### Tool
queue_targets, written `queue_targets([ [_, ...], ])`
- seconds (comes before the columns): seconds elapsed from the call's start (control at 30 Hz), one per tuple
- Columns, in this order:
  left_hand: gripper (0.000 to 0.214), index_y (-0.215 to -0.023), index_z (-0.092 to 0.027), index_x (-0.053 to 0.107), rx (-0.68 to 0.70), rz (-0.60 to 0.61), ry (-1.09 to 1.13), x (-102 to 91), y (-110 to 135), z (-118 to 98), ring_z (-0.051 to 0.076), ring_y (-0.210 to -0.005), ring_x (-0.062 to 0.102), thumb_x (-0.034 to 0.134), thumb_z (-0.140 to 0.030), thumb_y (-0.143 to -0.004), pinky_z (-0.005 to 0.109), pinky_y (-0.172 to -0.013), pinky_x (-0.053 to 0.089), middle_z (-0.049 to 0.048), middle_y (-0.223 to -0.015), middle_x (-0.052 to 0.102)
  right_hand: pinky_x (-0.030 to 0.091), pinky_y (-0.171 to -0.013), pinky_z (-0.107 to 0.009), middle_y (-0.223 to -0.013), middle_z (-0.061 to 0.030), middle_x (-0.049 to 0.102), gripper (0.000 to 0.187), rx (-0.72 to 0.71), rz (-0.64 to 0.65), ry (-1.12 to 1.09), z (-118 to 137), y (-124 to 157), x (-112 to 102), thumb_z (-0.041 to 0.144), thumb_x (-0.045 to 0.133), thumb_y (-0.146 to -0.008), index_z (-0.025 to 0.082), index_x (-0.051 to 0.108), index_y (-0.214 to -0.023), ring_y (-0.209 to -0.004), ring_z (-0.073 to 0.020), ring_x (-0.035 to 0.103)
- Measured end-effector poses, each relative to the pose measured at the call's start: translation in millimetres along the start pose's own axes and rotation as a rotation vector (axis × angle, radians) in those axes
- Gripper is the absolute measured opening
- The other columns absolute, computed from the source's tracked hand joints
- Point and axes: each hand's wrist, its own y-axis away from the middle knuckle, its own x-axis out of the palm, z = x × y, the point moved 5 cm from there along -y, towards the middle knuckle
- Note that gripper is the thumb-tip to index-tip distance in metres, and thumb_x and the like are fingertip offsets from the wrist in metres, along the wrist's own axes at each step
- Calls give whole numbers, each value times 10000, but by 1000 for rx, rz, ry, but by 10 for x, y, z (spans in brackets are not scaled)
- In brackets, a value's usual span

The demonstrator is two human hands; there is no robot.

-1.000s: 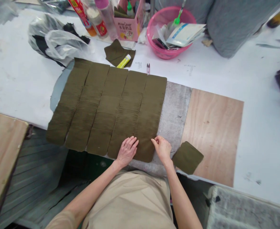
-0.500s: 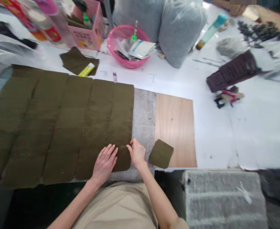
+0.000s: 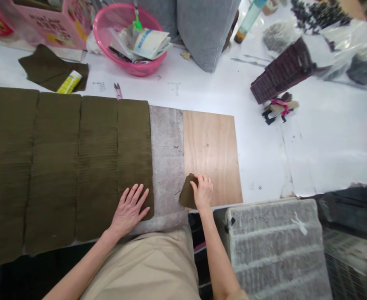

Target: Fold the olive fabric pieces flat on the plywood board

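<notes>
Rows of overlapping olive fabric pieces (image 3: 98, 166) cover the left of the table. My left hand (image 3: 128, 210) lies flat near the front right corner of these rows, fingers spread. At the lower left of a thin wooden board (image 3: 214, 154), my right hand (image 3: 203, 193) pinches a loose olive fabric piece (image 3: 188, 192) by its right side, thumb on top. The hand hides part of that piece. Between the rows and the board, a strip of grey felt-like cloth (image 3: 167, 154) shows.
At the back stand a pink basin (image 3: 123, 68) of small items and grey stuffed bags (image 3: 203, 33). A yellow tube (image 3: 70, 82) rests on olive scraps, with small snips (image 3: 117, 91) nearby. To the right lie a dark maroon stack (image 3: 283, 68) and a grey-covered box (image 3: 277, 250).
My right hand has left the edge of the rows and moved right onto the loose fabric piece. My left hand stays on the rows, its fingers wider apart. The view has shifted right.
</notes>
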Motion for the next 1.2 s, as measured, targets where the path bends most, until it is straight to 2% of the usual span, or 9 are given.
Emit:
queue_targets([
  [0.17,673,-1450,-221,328,-2,33,-43,-9,-20,-15,326,-1410,245,569,-372,-840,558,-1140,215,137,-1521,297,307,-756,-312,-900,-33,625,86,-105,113,43,-14,-90,25,267,540,-901,220,591,-850,-906,-211,494],
  [0.33,624,-1421,-206,380,-40,36,2,-155,-71,-85,328,-1399,273,574,-354,-847,556,-1138,233,151,-1489,354,307,-776,-304,-870,-30,622,87,-199,105,-4,-46,-25,-53,241,525,-905,202,564,-837,-883,-188,516],
  [0.53,496,-1372,-224,428,-58,27,404,-299,-438,-450,257,-1299,440,534,-293,-893,444,-1063,405,106,-1334,537,377,-763,-291,-853,-23,648,124,-276,84,-289,27,135,-173,288,538,-913,207,601,-843,-841,-173,561],
  [0.63,494,-1341,-230,452,-117,107,665,-186,-689,-663,220,-1135,572,572,-339,-874,366,-971,473,86,-1258,591,422,-785,-285,-872,-16,659,111,-318,121,-468,166,191,-177,282,543,-913,218,631,-886,-850,-163,586],
  [0.73,328,-1167,-191,582,-282,186,839,27,-803,-749,158,-761,638,563,-330,-871,270,-716,515,30,-884,680,449,-819,-279,-942,-30,656,140,-333,100,-555,288,207,-112,283,531,-920,221,656,-929,-899,-159,593],
  [0.8,224,-1014,-164,623,-424,195,945,158,-784,-729,126,-603,586,544,-318,-872,230,-594,470,-6,-701,638,452,-812,-279,-942,-38,643,160,-326,55,-496,332,210,-34,290,529,-921,222,674,-927,-908,-164,581],
  [0.87,207,-986,-151,608,-532,177,1036,244,-729,-685,116,-573,568,551,-304,-858,216,-570,446,-18,-658,621,442,-779,-284,-892,-40,632,170,-315,12,-370,349,220,51,303,536,-919,223,686,-918,-881,-174,561],
  [1.07,259,-1075,-149,558,-587,198,931,214,-616,-614,123,-555,553,562,-256,-840,222,-554,431,-42,-604,566,410,-777,-296,-812,-38,635,183,-325,-19,-230,373,284,100,313,538,-920,201,654,-835,-823,-178,534],
  [1.2,373,-1198,-209,526,-405,165,623,-83,-618,-669,198,-878,624,596,-265,-835,317,-765,492,59,-999,640,415,-838,-310,-905,-45,649,155,-425,58,-319,447,322,-44,278,521,-929,199,612,-832,-907,-179,550],
])
